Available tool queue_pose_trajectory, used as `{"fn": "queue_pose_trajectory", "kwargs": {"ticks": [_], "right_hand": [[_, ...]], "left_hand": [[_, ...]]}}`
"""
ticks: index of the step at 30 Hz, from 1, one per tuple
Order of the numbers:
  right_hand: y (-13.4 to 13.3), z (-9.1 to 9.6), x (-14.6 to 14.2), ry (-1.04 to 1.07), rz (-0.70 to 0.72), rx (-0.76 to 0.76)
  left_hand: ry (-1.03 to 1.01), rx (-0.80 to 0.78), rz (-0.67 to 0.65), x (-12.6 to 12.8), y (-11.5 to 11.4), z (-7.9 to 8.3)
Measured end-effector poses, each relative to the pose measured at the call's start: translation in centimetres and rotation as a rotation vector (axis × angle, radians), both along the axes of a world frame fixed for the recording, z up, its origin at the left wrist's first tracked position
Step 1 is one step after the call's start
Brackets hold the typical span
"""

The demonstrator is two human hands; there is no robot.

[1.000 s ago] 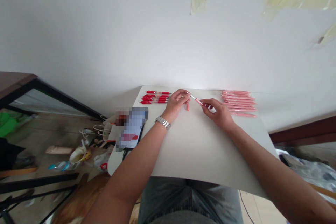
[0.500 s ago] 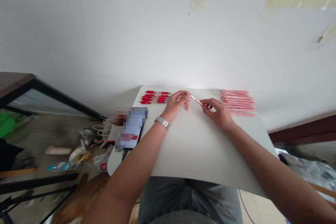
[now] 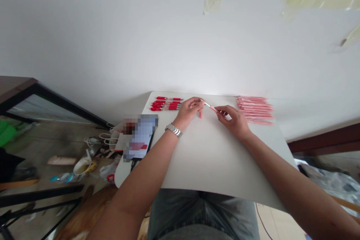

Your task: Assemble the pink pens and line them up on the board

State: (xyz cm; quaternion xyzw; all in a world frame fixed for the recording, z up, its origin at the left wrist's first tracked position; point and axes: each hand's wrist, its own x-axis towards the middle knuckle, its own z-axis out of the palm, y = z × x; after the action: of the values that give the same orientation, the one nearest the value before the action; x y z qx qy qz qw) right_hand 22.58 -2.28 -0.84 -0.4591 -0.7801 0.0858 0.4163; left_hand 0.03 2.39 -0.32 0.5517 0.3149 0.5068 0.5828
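Observation:
A slim white-and-pink pen slants between my two hands above the table. My left hand, with a metal watch on its wrist, pinches the white upper-left end. The fingertips of my right hand are closed on the pink lower-right end. Just below my left fingertips is a short pink piece, perhaps a pen cap; whether the hand touches it I cannot tell. Several red pens lie side by side left of my left hand. Beyond my right hand lies a row of many pink pens.
The white table stands against a wall. At its left edge lies a phone, partly blurred, with a cable. A bottle, a cup and an animal's brown fur are on the floor to the left.
My right hand, at the pink end of the pen, sits very slightly farther right. Both hands keep their grip, and the pens on the table have not moved.

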Motion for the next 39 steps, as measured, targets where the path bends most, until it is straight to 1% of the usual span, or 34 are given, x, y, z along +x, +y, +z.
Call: {"fn": "queue_pose_trajectory", "kwargs": {"ticks": [5,11,19,28,39], "right_hand": [[0.03,0.03,0.01,-0.005,-0.005,-0.009],[-0.07,0.30,-0.09,-0.002,-0.011,-0.024],[-0.15,0.55,-0.22,0.028,-0.009,-0.006],[-0.07,0.52,-0.23,0.043,-0.005,-0.014],[-0.03,0.57,-0.14,0.088,-0.001,-0.003]], "left_hand": [[-0.003,0.013,0.003,0.00,-0.03,-0.12],[-0.007,-0.007,0.027,0.12,-0.13,-0.03],[-0.008,-0.022,0.042,0.11,-0.02,-0.04],[-0.011,0.007,0.070,0.28,-0.10,-0.18],[-0.020,0.003,0.048,0.26,-0.01,-0.24]]}}
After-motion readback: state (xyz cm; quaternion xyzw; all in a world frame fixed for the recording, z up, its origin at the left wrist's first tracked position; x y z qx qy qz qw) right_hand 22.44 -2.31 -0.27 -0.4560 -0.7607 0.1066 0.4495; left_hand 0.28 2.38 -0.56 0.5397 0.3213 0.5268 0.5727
